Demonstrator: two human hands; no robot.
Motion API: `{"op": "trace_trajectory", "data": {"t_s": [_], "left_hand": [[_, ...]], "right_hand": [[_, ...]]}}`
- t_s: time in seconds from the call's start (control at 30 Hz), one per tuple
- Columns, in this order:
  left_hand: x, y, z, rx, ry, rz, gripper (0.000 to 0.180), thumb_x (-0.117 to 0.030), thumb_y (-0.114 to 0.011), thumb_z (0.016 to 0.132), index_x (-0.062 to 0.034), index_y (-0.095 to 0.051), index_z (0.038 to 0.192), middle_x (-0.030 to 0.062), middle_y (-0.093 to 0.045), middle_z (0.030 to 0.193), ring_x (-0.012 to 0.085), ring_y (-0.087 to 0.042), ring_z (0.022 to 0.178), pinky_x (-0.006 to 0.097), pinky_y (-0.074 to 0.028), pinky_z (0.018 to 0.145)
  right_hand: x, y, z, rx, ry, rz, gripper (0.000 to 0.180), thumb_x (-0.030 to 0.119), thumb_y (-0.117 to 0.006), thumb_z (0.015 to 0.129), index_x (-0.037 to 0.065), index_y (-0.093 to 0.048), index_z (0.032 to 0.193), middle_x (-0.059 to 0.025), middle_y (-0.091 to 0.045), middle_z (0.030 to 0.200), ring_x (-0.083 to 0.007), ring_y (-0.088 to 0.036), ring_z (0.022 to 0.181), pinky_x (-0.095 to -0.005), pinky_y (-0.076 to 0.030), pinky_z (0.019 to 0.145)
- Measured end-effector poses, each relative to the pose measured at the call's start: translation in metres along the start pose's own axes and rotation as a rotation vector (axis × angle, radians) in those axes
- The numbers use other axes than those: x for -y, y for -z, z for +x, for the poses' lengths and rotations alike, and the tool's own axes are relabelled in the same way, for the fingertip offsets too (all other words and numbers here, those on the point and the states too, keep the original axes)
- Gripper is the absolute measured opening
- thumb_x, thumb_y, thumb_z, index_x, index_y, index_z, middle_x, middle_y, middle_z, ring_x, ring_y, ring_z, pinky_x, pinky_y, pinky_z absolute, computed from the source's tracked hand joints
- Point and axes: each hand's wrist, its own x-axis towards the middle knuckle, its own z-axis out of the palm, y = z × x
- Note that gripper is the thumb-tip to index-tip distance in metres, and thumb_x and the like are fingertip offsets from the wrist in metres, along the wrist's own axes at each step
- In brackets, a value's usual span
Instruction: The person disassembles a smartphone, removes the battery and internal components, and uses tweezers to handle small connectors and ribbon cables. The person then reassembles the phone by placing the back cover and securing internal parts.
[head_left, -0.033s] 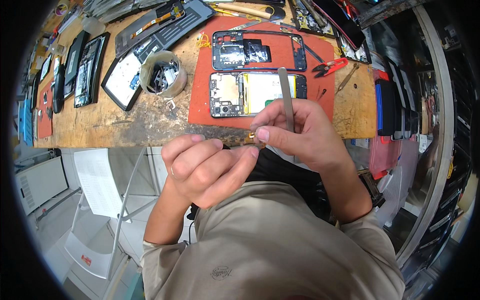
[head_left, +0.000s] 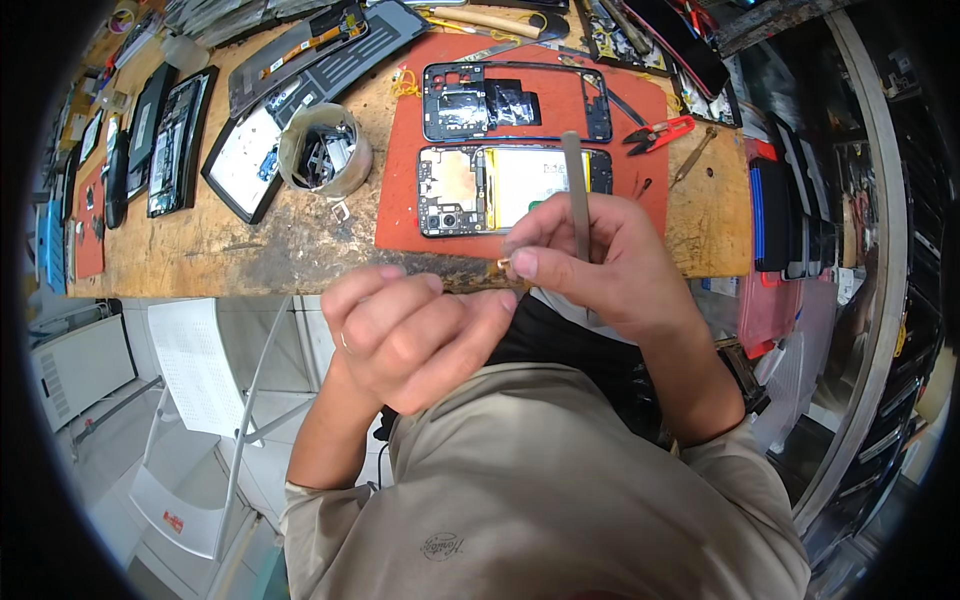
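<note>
In front of the bench edge my two hands nearly meet at the fingertips. My right hand point(head_left: 615, 265) has thumb and forefinger pinched at a tiny copper-coloured part point(head_left: 503, 264). The same hand keeps a flat metal pry tool point(head_left: 574, 165) upright among its fingers. My left hand point(head_left: 415, 340) is closed, fingers curled, with thumb and forefinger together; whatever they may pinch is hidden. Just beyond lies an opened phone point(head_left: 452, 180), its circuit board, cameras and battery exposed. Behind it rests a black phone mid-frame point(head_left: 460, 112). Both are on a red mat point(head_left: 398, 215).
Left of the mat stands a round tub point(head_left: 358, 168) of small parts beside a phone screen point(head_left: 238, 165). Red-handled snippers point(head_left: 668, 130) and a thin screwdriver point(head_left: 695, 155) lie to the right. More phones point(head_left: 182, 140) lie far left. A white folding chair point(head_left: 195, 365) stands below the bench.
My right hand and the pry tool have shifted very slightly. The copper-coloured part at its fingertips shows at a different angle. My left hand stays almost still.
</note>
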Motion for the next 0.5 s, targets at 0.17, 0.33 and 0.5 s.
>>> {"op": "trace_trajectory", "data": {"t_s": [0.17,0.33,0.5], "left_hand": [[0.009,-0.004,-0.003,0.041,0.159,-0.092,0.030,-0.019,-0.092,0.078,-0.0172,-0.083,0.107,-0.0030,-0.061,0.096,0.0207,-0.059,0.094,0.039,-0.044,0.085],[0.003,-0.008,-0.008,0.072,0.376,-0.069,0.029,-0.014,-0.091,0.076,-0.0128,-0.083,0.104,0.0008,-0.062,0.090,0.0243,-0.062,0.088,0.041,-0.044,0.085],[0.002,-0.010,-0.005,0.181,0.402,-0.057,0.028,-0.016,-0.090,0.075,-0.0152,-0.085,0.102,-0.0004,-0.064,0.091,0.0236,-0.062,0.092,0.042,-0.043,0.090]], "right_hand": [[0.011,-0.009,0.006,-0.294,0.225,-0.459,0.013,0.005,-0.082,0.095,0.003,-0.081,0.108,0.0152,-0.046,0.064,0.0029,-0.036,0.058,-0.0239,-0.025,0.051],[0.009,-0.021,0.007,-0.327,0.211,-0.536,0.014,0.002,-0.079,0.092,-0.001,-0.079,0.105,-0.0051,-0.076,0.079,-0.0039,-0.052,0.057,-0.0268,-0.041,0.052],[0.002,-0.024,0.005,-0.381,0.221,-0.565,0.010,0.003,-0.081,0.093,0.001,-0.081,0.103,0.0101,-0.065,0.073,0.0028,-0.038,0.059,-0.0214,-0.029,0.052]]}}
